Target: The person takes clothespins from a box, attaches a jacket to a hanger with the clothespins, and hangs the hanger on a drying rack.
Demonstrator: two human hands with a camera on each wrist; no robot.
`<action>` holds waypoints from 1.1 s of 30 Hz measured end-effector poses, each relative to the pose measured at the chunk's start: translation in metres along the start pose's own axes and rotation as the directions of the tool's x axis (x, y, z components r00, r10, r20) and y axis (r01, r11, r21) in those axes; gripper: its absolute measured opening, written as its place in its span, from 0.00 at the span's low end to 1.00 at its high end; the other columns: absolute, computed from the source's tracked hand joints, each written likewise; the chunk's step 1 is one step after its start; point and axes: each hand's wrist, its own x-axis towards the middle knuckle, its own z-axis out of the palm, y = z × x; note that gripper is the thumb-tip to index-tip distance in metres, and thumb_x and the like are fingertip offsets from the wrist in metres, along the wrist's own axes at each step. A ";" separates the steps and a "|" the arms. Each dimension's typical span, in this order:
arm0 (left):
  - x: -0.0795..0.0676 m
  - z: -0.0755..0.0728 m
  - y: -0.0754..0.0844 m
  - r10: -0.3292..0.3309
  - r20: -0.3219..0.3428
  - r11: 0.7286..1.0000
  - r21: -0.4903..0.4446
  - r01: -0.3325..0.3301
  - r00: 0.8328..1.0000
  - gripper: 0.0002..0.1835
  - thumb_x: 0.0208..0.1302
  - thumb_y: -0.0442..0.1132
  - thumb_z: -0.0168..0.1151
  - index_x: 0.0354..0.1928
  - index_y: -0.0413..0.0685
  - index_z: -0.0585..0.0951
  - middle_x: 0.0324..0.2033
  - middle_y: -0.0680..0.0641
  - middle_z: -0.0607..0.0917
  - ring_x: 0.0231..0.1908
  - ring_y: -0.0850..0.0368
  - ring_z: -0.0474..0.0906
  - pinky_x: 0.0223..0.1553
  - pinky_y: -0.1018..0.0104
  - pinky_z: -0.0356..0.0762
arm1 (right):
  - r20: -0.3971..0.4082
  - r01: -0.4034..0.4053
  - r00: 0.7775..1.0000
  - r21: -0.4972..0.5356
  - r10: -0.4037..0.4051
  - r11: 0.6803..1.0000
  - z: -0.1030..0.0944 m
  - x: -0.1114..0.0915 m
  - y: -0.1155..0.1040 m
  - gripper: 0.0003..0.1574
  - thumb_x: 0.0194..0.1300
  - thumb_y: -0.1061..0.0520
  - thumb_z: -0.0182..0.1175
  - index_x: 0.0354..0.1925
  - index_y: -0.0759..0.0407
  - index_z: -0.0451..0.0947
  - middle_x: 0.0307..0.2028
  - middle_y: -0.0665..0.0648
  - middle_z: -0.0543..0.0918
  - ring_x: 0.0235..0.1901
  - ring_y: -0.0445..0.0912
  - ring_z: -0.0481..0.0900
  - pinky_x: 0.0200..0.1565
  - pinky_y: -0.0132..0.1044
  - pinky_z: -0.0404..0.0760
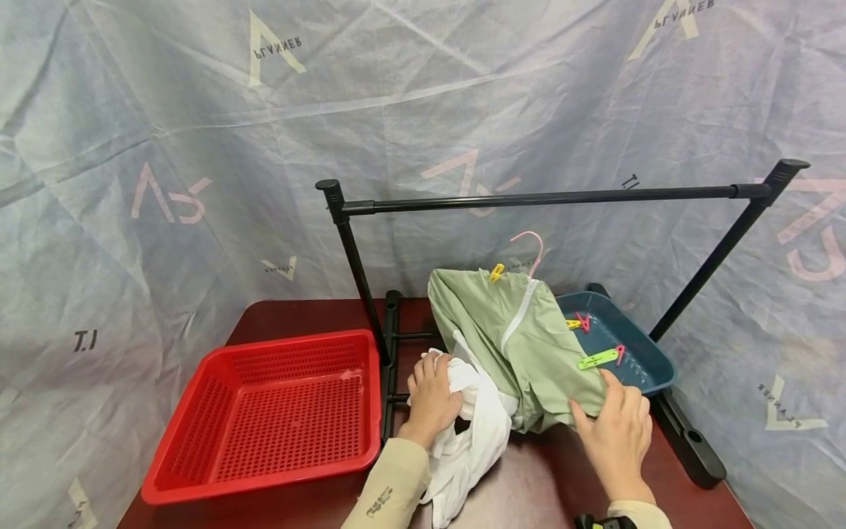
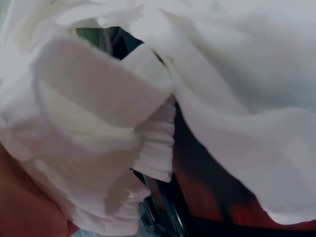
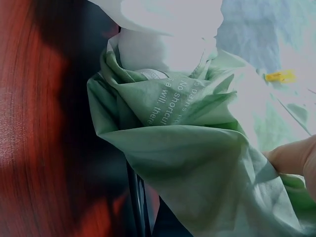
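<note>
A light green garment (image 1: 548, 353) with white trim lies spread in the middle, a pink hanger hook (image 1: 537, 250) sticking out of its top and a yellow clip (image 1: 496, 272) on its upper edge. White fabric (image 1: 472, 441) with a gathered, elastic-looking edge (image 2: 157, 143) meets the garment's left side and hangs toward the front. My left hand (image 1: 432, 397) grips this bunched white fabric. On the other side, my right hand (image 1: 617, 433) pinches the garment's lower right edge between thumb and fingers. In the right wrist view, printed lettering (image 3: 170, 101) shows on the green cloth, beside white fabric at its opening.
A red perforated basket (image 1: 284, 470) stands at the left. Behind the garment, a black rack (image 1: 542, 199) spans the table (image 1: 277, 316). At the right, a blue tray (image 1: 634, 353) holds several clothespins, among them a green one (image 1: 597, 359). A grey printed sheet (image 1: 198, 88) hangs behind.
</note>
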 end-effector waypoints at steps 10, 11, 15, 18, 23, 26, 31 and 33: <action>0.001 -0.005 -0.006 -0.024 0.011 0.999 0.032 0.023 1.000 0.33 0.51 0.37 0.58 0.64 0.45 0.69 0.66 0.38 0.63 0.64 0.36 0.58 0.59 0.39 0.58 | -0.015 -0.032 0.999 0.007 0.032 0.999 0.000 0.002 0.000 0.49 0.36 0.65 0.79 0.58 0.66 0.70 0.38 0.71 0.68 0.36 0.68 0.65 0.31 0.57 0.63; 0.001 -0.005 -0.007 -0.027 0.012 0.999 0.029 0.027 1.000 0.33 0.51 0.37 0.59 0.64 0.44 0.69 0.67 0.38 0.63 0.64 0.35 0.58 0.59 0.38 0.58 | -0.015 -0.036 0.999 0.007 0.036 0.999 -0.001 0.002 0.000 0.49 0.36 0.65 0.79 0.59 0.66 0.70 0.38 0.71 0.68 0.36 0.68 0.65 0.31 0.57 0.63; 0.002 -0.007 -0.010 -0.032 0.017 0.999 0.023 0.031 0.999 0.35 0.52 0.37 0.60 0.66 0.44 0.67 0.68 0.36 0.61 0.65 0.34 0.56 0.61 0.37 0.56 | -0.009 -0.051 0.999 0.003 0.051 0.999 -0.002 0.002 -0.001 0.49 0.37 0.66 0.79 0.59 0.65 0.69 0.38 0.71 0.68 0.36 0.67 0.64 0.32 0.57 0.63; 0.003 -0.008 -0.012 -0.042 0.021 0.998 0.043 0.041 0.999 0.35 0.53 0.37 0.59 0.66 0.44 0.67 0.68 0.36 0.61 0.66 0.35 0.56 0.61 0.37 0.56 | -0.008 -0.055 0.998 0.003 0.055 0.998 -0.002 0.003 -0.002 0.49 0.37 0.66 0.79 0.59 0.65 0.69 0.37 0.71 0.68 0.37 0.67 0.64 0.32 0.57 0.63; 0.001 -0.010 -0.012 -0.065 0.008 0.995 0.071 0.064 0.998 0.31 0.56 0.37 0.58 0.65 0.39 0.68 0.65 0.32 0.64 0.65 0.32 0.58 0.59 0.36 0.58 | -0.020 -0.053 0.998 0.003 0.053 0.999 -0.003 0.004 -0.002 0.49 0.36 0.66 0.79 0.59 0.65 0.69 0.37 0.71 0.68 0.37 0.67 0.64 0.32 0.58 0.63; -0.001 -0.010 -0.010 -0.065 0.003 0.994 0.085 0.064 0.998 0.29 0.58 0.35 0.56 0.63 0.38 0.68 0.64 0.31 0.65 0.63 0.32 0.59 0.58 0.36 0.60 | -0.025 -0.052 0.998 0.001 0.052 0.999 -0.003 0.004 -0.002 0.49 0.36 0.66 0.79 0.59 0.65 0.69 0.37 0.71 0.68 0.36 0.67 0.64 0.32 0.58 0.63; -0.001 -0.011 -0.011 -0.063 0.000 0.994 0.093 0.062 0.998 0.28 0.59 0.36 0.57 0.63 0.37 0.68 0.63 0.30 0.66 0.63 0.32 0.60 0.56 0.36 0.62 | -0.011 -0.060 0.998 -0.006 0.060 0.998 -0.004 0.004 -0.001 0.49 0.37 0.66 0.79 0.59 0.65 0.69 0.37 0.70 0.67 0.36 0.67 0.64 0.32 0.57 0.63; 0.000 -0.013 -0.011 -0.070 0.002 0.994 0.089 0.069 0.998 0.30 0.58 0.37 0.58 0.63 0.37 0.68 0.63 0.31 0.65 0.63 0.32 0.59 0.57 0.36 0.61 | -0.006 -0.063 0.998 -0.011 0.063 0.998 -0.004 0.005 -0.001 0.49 0.37 0.66 0.79 0.59 0.65 0.69 0.36 0.70 0.67 0.36 0.67 0.64 0.32 0.57 0.63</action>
